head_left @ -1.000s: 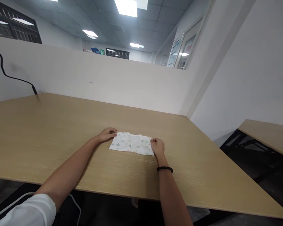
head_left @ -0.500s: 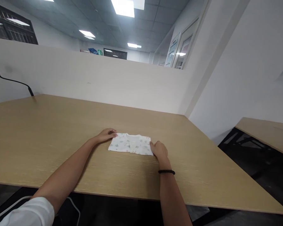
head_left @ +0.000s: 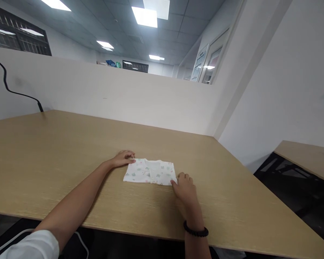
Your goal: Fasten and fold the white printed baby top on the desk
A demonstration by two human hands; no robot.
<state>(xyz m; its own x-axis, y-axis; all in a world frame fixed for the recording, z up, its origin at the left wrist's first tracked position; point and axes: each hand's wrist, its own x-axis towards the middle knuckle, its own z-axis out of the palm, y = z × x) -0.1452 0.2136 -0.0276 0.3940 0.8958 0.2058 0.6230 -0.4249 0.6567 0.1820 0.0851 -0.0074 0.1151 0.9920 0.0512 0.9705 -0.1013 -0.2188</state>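
Both hands (head_left: 123, 158) (head_left: 186, 187) touch the folded cloth (head_left: 150, 172) (on the table (head_left: 56, 154)).

Folded cloth (head_left: 150, 172) on the table (head_left: 56, 154) — a hand at each end

The small print on the folded garment (head_left: 150, 172) is too fine to make out, and whether the left hand (head_left: 122, 158) at its far left corner pinches the cloth or only rests on it cannot be told. The right hand (head_left: 186, 187) covers the garment's near right corner, so any grip there is hidden. The desk (head_left: 56, 151) is cut off at the left edge, the black cable (head_left: 13, 91) likewise, and both forearms leave the bottom edge.
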